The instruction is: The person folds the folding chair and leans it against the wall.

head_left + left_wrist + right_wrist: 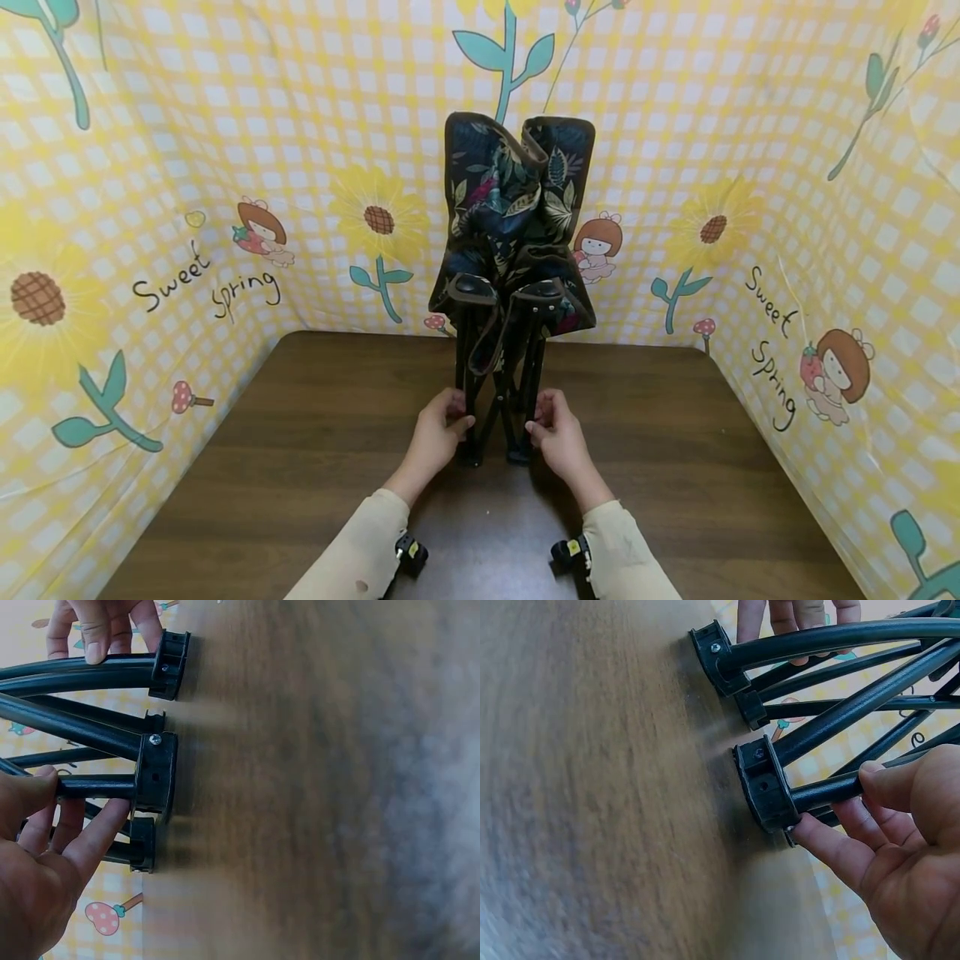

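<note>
A folding camp chair (498,208) with dark leaf-patterned fabric stands upright and mostly folded on the table. Its black tube legs cross below the seat and end in black plastic feet (155,772). My left hand (438,425) pinches the front left leg just above its foot, thumb on the near side. On the front right leg, my right hand (558,433) has a like grip, with a fingertip against the foot (765,784) in the right wrist view. The rear legs are partly hidden behind the front ones.
The brown wood table (337,517) extends around the chair. Yellow checked cloth (315,108) with printed flowers and figures hangs at the back and both sides, close behind the chair. Small black cameras (411,554) are strapped to both wrists.
</note>
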